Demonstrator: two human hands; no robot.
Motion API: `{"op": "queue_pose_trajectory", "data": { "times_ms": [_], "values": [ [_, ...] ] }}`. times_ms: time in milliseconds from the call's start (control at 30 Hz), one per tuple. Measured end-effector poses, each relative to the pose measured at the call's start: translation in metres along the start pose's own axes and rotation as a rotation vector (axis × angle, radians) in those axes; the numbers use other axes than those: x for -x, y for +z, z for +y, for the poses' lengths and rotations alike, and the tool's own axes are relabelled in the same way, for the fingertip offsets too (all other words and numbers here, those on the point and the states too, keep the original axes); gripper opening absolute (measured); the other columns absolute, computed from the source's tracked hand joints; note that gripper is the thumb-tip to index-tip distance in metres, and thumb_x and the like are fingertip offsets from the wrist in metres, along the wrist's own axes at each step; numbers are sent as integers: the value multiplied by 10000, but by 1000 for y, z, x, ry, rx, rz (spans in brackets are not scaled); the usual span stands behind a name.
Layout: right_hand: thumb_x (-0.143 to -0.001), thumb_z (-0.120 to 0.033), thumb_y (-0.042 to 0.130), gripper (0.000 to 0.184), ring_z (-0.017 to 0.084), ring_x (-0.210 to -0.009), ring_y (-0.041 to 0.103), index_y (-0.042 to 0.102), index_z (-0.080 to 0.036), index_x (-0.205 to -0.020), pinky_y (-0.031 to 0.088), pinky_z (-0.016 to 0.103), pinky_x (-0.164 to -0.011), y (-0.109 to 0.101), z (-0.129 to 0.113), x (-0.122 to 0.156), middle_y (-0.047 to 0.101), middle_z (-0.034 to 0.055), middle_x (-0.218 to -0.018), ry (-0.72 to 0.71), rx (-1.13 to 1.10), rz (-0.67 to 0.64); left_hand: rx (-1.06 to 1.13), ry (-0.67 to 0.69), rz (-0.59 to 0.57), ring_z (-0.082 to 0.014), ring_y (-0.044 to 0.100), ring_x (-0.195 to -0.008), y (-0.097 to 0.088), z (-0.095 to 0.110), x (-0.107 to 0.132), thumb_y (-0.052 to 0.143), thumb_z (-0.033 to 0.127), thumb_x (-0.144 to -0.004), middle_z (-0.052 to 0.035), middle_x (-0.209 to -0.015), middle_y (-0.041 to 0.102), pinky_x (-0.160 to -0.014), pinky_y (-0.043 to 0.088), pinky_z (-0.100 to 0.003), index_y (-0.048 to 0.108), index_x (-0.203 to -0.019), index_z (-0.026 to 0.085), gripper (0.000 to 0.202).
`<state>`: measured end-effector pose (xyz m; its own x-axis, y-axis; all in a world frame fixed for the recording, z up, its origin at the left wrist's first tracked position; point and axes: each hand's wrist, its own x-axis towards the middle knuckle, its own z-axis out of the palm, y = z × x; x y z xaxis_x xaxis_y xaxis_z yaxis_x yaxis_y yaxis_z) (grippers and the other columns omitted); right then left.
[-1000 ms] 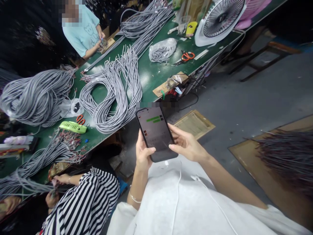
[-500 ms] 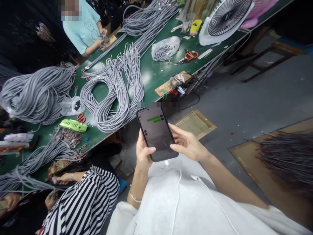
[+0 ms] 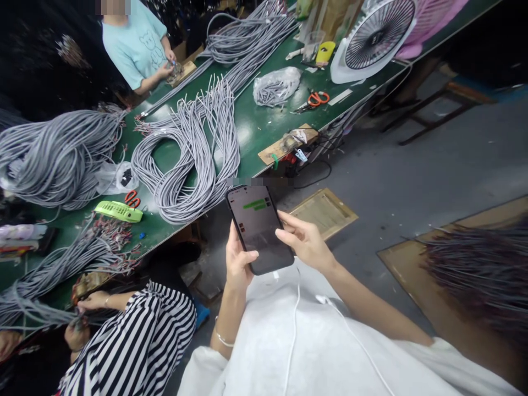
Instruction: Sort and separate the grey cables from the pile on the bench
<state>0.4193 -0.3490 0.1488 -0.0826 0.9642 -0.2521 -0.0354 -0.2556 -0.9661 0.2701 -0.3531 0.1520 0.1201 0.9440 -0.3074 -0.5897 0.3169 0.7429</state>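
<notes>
A dark smartphone (image 3: 259, 234) is held upright in front of my white top, its screen showing a chat with green message bubbles. My left hand (image 3: 239, 257) wraps its lower left side, thumb over the screen's bottom corner. On the other edge, my right hand (image 3: 306, 241) supports the phone with its fingers, and the thumb reaches over the right part of the screen. Some of the fingers are hidden behind the phone. A white earphone cord (image 3: 295, 322) hangs down my front below it.
A green table (image 3: 247, 132) carries bundled grey cables (image 3: 185, 170), a bag of short pieces (image 3: 277, 87), orange-handled scissors (image 3: 317, 100) and a white fan (image 3: 373, 41). A co-worker in stripes (image 3: 140, 335) sits at left; another person (image 3: 134, 47) works across the table. Dark wires (image 3: 478, 269) lie at right.
My right thumb has moved up from the phone's lower right edge onto the screen. The view has shifted slightly, and both hands still hold the phone.
</notes>
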Motion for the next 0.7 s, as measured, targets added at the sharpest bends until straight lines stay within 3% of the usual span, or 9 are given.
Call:
{"op": "queue_pose_trajectory", "data": {
  "times_ms": [100, 200, 400, 600, 700],
  "values": [
    [-722, -626, 649, 683, 281, -889, 643, 655, -122, -1183, 559, 387, -723, 5, 2, -2, 708, 84, -819, 22, 83, 159, 18, -3, 3, -287, 633, -1034, -1, -3, 2, 711, 223, -522, -58, -1152, 668, -898, 513, -398, 448, -1362, 283, 882],
    [-713, -617, 658, 619, 300, -913, 638, 697, -146, -1113, 559, 408, -730, 8, 1, -4, 713, 91, -854, 24, 116, 207, -5, 17, 9, -291, 619, -1063, -3, -5, 3, 708, 246, -535, -63, -1179, 654, -918, 502, -403, 421, -1381, 280, 894],
    [-770, -578, 607, 504, 273, -1005, 636, 713, -196, -1080, 543, 384, -850, 13, -4, -7, 714, 64, -995, -48, 63, 117, -16, 22, 47, -295, 614, -1071, -8, -5, 5, 700, 246, -524, -81, -1193, 647, -905, 507, -390, 400, -1395, 257, 921],
    [-729, -563, 643, 603, 265, -779, 661, 672, -151, -1168, 567, 376, -674, 14, 4, -9, 720, 51, -802, 4, 158, 81, 1, 73, 68, -299, 605, -1084, -13, -8, 8, 727, 280, -554, -93, -1213, 636, -912, 504, -396, 441, -1358, 239, 855],
    [-748, -555, 622, 576, 272, -794, 664, 681, -148, -1151, 568, 371, -671, 17, 1, -14, 722, 57, -806, -5, 195, 59, -7, 135, 107, -292, 582, -1124, -16, -10, 7, 758, 331, -578, -101, -1240, 617, -952, 480, -391, 460, -1323, 223, 809]
  ]
}}
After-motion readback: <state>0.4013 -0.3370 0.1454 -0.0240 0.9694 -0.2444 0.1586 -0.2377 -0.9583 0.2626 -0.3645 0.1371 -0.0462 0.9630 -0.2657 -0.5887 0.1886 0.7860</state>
